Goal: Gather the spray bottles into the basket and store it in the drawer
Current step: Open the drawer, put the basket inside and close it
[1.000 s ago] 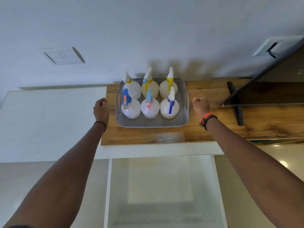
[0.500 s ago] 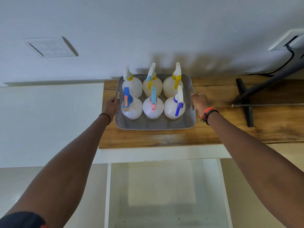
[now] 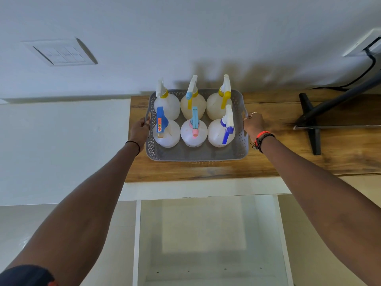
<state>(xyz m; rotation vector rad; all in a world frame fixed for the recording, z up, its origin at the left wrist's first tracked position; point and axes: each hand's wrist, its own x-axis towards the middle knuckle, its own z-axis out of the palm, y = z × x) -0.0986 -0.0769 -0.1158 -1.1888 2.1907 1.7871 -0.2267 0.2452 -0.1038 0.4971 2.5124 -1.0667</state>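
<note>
Grey plastic basket, perforated walls, sat on the wooden countertop near its left end. We counted six spray bottles inside, upright, in two rows of three: the back row with three yellow-collared heads, the front row with one blue, one light blue and pink, and one white with a dark blue trigger. No bottle stood outside the basket, so we judged the gathering done.

Our left hand had its fingers curled around the left handle; our right hand was closed over the right handle (a ring showed on one finger, bracelets at the wrist). Whether the basket's base was touching the wood we could not tell.

One drawer stood pulled open directly below the counter edge, white inside, nothing in it that we could see. Left to do, by our reckoning: carry the basket down into it, then push the drawer shut.
</note>
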